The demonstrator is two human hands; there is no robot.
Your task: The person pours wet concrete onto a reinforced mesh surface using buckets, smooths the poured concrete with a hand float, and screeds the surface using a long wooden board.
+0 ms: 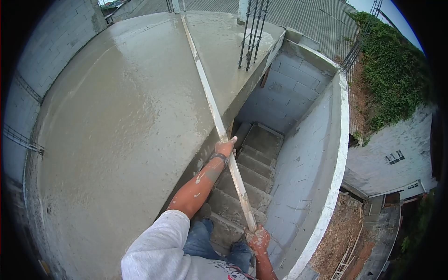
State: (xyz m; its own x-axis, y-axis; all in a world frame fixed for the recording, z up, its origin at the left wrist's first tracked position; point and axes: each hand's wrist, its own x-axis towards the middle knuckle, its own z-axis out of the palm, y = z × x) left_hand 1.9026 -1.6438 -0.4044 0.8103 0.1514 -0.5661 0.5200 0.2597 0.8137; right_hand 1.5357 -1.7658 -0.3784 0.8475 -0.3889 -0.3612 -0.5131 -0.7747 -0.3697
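Observation:
A long, pale wooden pole (207,91) slants from the stairwell out across a wet grey concrete slab (126,102). My left hand (226,147), with a band at its wrist and grey splashes up the forearm, grips the pole around its middle, thumb lying along the wood. Lower down, my right hand (258,239) is closed around the near end of the same pole; it is smeared with cement. The pole's far part reaches the back of the slab, and whether anything is fixed to its tip cannot be made out.
Below me, concrete steps (254,163) run down between the slab edge and a block wall (305,154). An upright rebar cage (253,37) rises from the slab near the stairwell. Block walling (51,44) borders the left, with rebar (22,139) sticking out.

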